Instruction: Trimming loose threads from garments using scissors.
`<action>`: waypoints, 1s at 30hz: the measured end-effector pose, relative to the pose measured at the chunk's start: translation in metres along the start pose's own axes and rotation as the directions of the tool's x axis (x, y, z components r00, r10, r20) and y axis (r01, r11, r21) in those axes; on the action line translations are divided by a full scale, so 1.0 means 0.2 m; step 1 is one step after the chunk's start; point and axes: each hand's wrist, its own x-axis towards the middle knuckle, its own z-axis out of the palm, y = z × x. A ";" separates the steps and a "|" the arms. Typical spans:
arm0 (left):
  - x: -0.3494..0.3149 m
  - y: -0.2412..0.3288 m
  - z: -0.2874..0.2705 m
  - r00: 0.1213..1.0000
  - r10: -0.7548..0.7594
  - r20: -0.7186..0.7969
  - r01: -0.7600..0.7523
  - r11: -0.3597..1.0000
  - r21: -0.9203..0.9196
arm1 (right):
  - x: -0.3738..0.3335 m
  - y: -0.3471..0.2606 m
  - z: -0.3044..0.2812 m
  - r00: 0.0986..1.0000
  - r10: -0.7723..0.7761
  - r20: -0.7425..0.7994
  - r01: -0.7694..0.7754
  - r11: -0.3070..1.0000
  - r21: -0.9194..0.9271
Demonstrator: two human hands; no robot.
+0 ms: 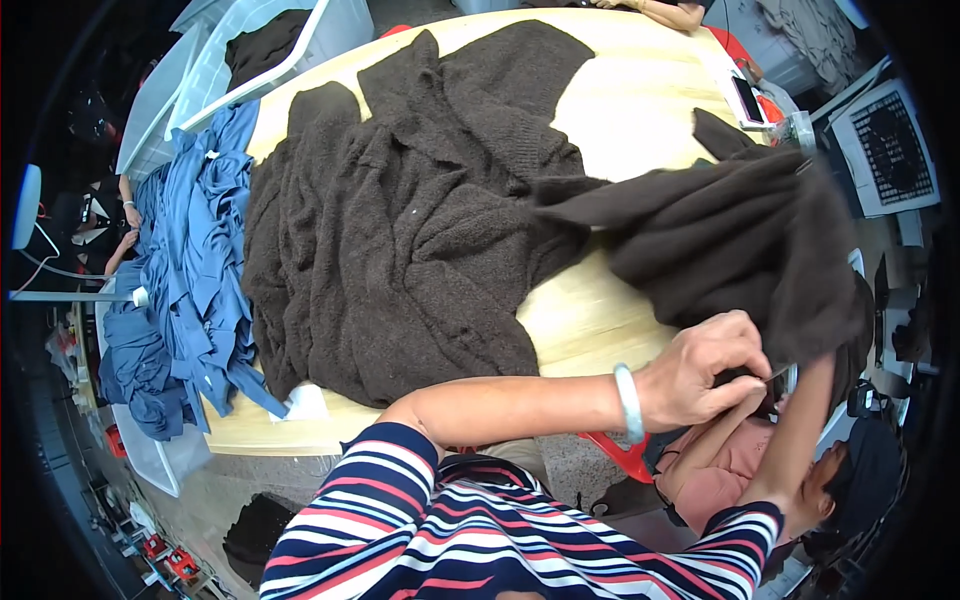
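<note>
My left hand (703, 370), with a pale bangle (629, 403) on its wrist, is closed at the table's right edge. Dark material and a thin shiny sliver show beside its fingers, but I cannot make out what it grips. My right forearm (803, 430) reaches up beneath a dark brown knitted garment (715, 235), which covers the right hand. This garment is blurred at its right end and hangs over the table edge. Its left end meets a large heap of dark brown knitwear (400, 220) spread over the pale wooden table (570, 315).
Blue garments (205, 260) are piled along the left. A clear plastic bin (330, 50) with dark fabric stands at the back left. A person in pink (735, 465) sits close at my right. A phone (747, 100) lies at the far right; another person's arm (670, 12) rests at the back.
</note>
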 end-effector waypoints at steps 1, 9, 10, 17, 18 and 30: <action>-0.02 -0.04 0.02 0.999 0.001 0.034 -0.001 1.000 -0.017 | 0.16 0.44 0.03 0.994 0.097 -0.059 -0.104 0.987 -0.123; -0.73 -0.21 -0.79 0.953 -0.227 -0.201 0.267 0.311 0.912 | 0.19 -0.64 -0.13 0.831 0.232 0.506 -0.554 0.431 0.713; -0.82 -0.18 -0.87 0.911 -0.306 -0.276 0.341 0.183 0.922 | 0.13 -0.75 -0.14 0.810 0.183 0.557 -0.574 0.441 0.690; -1.27 -0.26 -0.76 0.738 -0.645 -0.200 0.361 0.127 0.924 | 0.07 -1.69 -0.12 0.843 -0.313 0.438 -0.238 0.513 0.824; -1.29 -0.28 -0.68 0.735 -0.662 -0.144 0.305 0.134 0.943 | 0.10 -1.82 -0.12 0.834 -0.383 0.398 -0.188 0.482 0.856; -1.47 0.09 -1.06 0.758 -0.383 -0.528 0.541 -0.083 0.837 | 0.14 -1.85 0.44 0.815 -0.014 0.579 -0.406 0.699 0.589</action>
